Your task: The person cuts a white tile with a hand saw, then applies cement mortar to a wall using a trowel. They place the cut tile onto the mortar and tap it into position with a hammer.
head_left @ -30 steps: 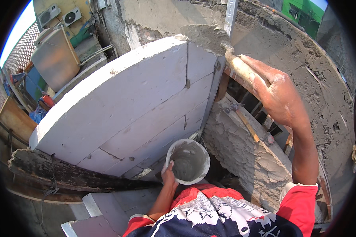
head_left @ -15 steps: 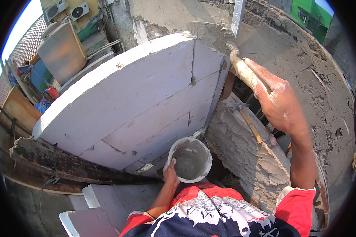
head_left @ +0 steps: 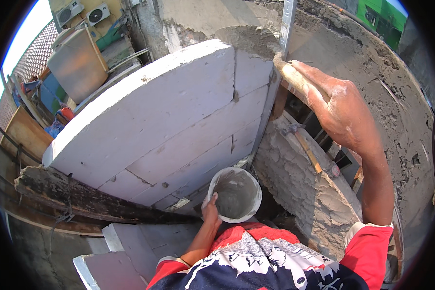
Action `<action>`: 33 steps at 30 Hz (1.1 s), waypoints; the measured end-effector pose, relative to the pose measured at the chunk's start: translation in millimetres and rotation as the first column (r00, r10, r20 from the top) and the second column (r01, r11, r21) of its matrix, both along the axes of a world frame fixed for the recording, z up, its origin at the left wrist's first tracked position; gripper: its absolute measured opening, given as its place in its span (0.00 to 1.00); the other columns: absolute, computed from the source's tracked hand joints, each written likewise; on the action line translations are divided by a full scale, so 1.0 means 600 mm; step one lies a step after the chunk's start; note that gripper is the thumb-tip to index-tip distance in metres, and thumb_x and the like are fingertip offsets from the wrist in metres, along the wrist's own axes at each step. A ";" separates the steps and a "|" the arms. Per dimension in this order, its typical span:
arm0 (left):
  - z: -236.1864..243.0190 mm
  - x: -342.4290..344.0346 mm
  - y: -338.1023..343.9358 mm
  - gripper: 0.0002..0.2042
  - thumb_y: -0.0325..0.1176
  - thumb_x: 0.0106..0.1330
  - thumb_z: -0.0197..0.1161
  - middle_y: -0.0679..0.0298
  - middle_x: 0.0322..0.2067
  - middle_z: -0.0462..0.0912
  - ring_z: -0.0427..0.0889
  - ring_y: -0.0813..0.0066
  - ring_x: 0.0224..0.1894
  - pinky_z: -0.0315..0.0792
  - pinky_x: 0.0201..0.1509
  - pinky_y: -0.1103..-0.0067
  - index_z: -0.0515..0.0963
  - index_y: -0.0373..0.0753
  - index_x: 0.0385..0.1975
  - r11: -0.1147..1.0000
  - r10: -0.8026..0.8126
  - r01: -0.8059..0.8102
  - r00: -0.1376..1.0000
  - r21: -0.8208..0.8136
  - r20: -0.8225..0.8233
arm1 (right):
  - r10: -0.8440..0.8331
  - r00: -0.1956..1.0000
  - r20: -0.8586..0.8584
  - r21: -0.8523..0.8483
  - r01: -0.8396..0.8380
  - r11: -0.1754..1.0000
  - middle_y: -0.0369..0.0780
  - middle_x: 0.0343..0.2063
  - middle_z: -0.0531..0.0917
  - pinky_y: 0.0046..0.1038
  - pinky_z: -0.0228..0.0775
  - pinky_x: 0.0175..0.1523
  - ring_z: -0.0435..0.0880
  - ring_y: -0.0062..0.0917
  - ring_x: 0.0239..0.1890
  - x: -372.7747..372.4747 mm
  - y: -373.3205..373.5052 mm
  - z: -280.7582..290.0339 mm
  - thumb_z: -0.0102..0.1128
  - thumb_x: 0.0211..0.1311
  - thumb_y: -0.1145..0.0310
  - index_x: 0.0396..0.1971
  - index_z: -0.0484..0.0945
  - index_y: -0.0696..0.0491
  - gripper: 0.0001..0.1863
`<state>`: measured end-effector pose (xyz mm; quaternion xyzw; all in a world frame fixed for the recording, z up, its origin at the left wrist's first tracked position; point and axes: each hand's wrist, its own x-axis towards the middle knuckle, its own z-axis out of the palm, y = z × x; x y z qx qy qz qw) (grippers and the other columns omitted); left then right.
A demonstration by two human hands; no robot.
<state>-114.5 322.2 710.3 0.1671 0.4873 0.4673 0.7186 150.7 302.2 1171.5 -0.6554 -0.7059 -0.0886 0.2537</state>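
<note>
My right hand [head_left: 345,108] is wrapped round the pale handle of a trowel [head_left: 295,79]. Grey mortar coats the trowel's blade, which lies flat on or just over the top of a white block wall [head_left: 169,106] at its right end, close to an upright metal strip [head_left: 287,29]. I cannot tell how much of the grey there is blade and how much is mortar. Low in front of my body, my left hand [head_left: 210,208] grips the left rim of a white bucket [head_left: 254,209] with grey mortar smeared inside; its fingers are partly hidden.
A rough mortared ledge [head_left: 299,179] with a wooden-handled tool [head_left: 308,152] lies below my right arm. Behind it rises a plastered wall [head_left: 391,125]. A dark timber beam [head_left: 92,198] runs at left, above loose white blocks [head_left: 113,270]. A metal tank [head_left: 77,63] stands far left.
The trowel has slid slightly left along the wall top, and my right hand has shifted with it. My left hand still holds the bucket in nearly the same place.
</note>
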 end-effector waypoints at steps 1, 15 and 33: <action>-0.004 0.001 0.000 0.20 0.34 0.73 0.66 0.61 0.59 0.83 0.77 0.68 0.62 0.69 0.68 0.71 0.81 0.36 0.62 1.000 -0.004 0.004 1.000 0.005 0.003 | 0.000 1.000 -0.006 0.017 0.000 1.000 0.47 0.64 0.83 0.36 0.70 0.70 0.84 0.41 0.63 0.000 0.001 0.006 0.53 0.72 0.70 0.69 0.76 0.54 0.26; -0.015 0.009 -0.003 0.18 0.34 0.73 0.66 0.61 0.56 0.83 0.80 0.68 0.58 0.74 0.64 0.70 0.82 0.36 0.61 0.999 0.022 -0.021 0.999 -0.028 0.043 | -0.033 0.990 -0.139 0.018 0.036 0.999 0.48 0.64 0.82 0.33 0.70 0.70 0.84 0.37 0.62 0.009 0.009 -0.027 0.50 0.76 0.68 0.70 0.75 0.55 0.25; 0.021 0.028 -0.019 0.19 0.32 0.76 0.62 0.58 0.60 0.82 0.81 0.61 0.60 0.75 0.66 0.65 0.79 0.37 0.64 0.996 0.006 -0.004 1.000 -0.093 0.022 | 0.162 0.607 -0.778 0.136 -0.089 0.987 0.42 0.30 0.82 0.31 0.79 0.35 0.81 0.22 0.22 -0.060 0.076 -0.379 0.45 0.83 0.55 0.80 0.53 0.57 0.35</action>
